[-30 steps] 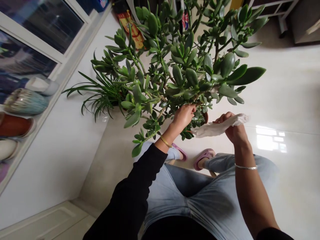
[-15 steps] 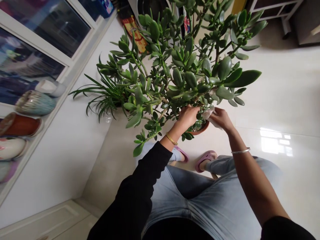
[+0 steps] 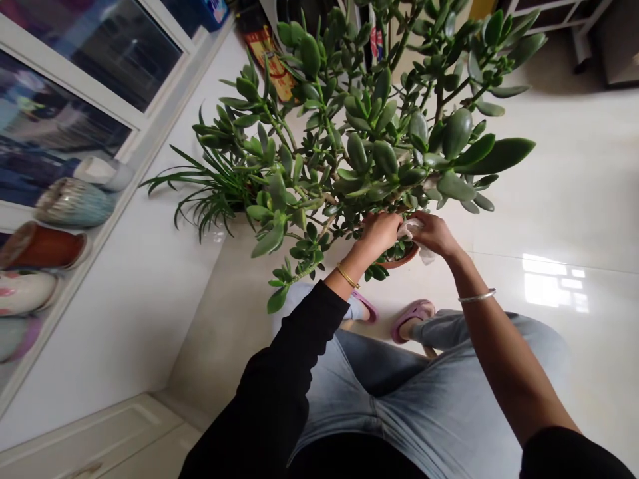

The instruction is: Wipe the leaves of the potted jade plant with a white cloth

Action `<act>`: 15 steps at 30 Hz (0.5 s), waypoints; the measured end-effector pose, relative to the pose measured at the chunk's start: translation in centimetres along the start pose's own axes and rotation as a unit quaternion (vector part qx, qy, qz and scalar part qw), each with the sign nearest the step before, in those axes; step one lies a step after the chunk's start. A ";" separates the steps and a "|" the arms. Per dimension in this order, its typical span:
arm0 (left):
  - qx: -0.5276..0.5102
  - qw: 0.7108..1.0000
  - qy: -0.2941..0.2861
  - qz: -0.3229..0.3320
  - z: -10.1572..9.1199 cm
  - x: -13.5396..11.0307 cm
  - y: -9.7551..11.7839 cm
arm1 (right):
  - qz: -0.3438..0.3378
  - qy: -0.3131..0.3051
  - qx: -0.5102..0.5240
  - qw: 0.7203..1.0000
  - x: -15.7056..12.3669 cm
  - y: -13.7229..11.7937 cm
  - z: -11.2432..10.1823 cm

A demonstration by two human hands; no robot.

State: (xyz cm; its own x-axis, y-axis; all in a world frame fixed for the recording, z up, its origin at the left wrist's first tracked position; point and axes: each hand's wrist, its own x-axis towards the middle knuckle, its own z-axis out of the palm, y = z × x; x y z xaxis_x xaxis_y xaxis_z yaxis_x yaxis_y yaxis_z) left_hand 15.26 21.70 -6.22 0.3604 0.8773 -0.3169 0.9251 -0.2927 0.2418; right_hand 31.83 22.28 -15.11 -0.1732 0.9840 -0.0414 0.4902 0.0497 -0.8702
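A large jade plant (image 3: 369, 126) with thick green leaves grows from a brown pot (image 3: 399, 258) on the floor in front of me. My left hand (image 3: 378, 231) is closed around a low branch of the jade plant, under the leaves. My right hand (image 3: 433, 233) is closed on a white cloth (image 3: 413, 231) and presses it against the leaves right beside the left hand. Part of the cloth hangs below the right hand. Both hands sit just above the pot's rim.
A spider plant (image 3: 210, 189) stands to the left of the jade plant. Several ceramic pots (image 3: 74, 203) line a sill by the window (image 3: 90, 73) at the left. My feet in pink slippers (image 3: 412, 313) rest on the glossy white floor tiles (image 3: 574, 199).
My right hand has carried the cloth from out at the right in under the leaves, next to the left hand. The left hand has kept its hold on the branch.
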 end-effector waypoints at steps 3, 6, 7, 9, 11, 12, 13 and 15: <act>-0.002 1.000 -0.002 -0.006 0.0 0.0 0.1 | -0.020 -0.038 0.006 0.999 0.1 0.0 -0.2; -0.001 1.000 0.000 -0.015 -0.2 -0.1 0.4 | -0.022 -0.052 0.003 0.998 0.2 -0.1 -0.2; -0.001 1.000 0.001 -0.019 -0.3 -0.1 0.4 | -0.023 -0.050 0.002 0.998 0.2 -0.2 -0.1; -0.001 1.000 0.003 -0.024 -0.3 -0.2 0.6 | -0.029 -0.047 0.003 0.998 0.1 -0.3 -0.1; -0.002 1.000 0.003 -0.026 -0.3 -0.1 0.6 | -0.035 -0.051 0.008 0.998 0.1 -0.4 -0.1; -0.003 1.000 0.003 -0.026 -0.3 -0.1 0.6 | -0.038 -0.055 0.011 0.998 0.1 -0.4 -0.1; -0.003 1.000 0.003 -0.025 -0.3 -0.1 0.5 | -0.041 -0.059 0.011 0.997 0.2 -0.4 -0.1; -0.004 1.000 0.004 -0.023 -0.2 -0.1 0.4 | -0.044 -0.065 0.007 0.997 0.3 -0.5 -0.2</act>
State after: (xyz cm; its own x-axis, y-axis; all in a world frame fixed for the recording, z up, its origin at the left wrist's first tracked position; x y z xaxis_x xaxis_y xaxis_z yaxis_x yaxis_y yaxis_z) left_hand 15.59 21.57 -5.89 0.3162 0.8930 -0.3203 0.9398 -0.2486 0.2346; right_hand 31.74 22.55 -14.61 -0.3241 0.9457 -0.0270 0.4563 0.1313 -0.8801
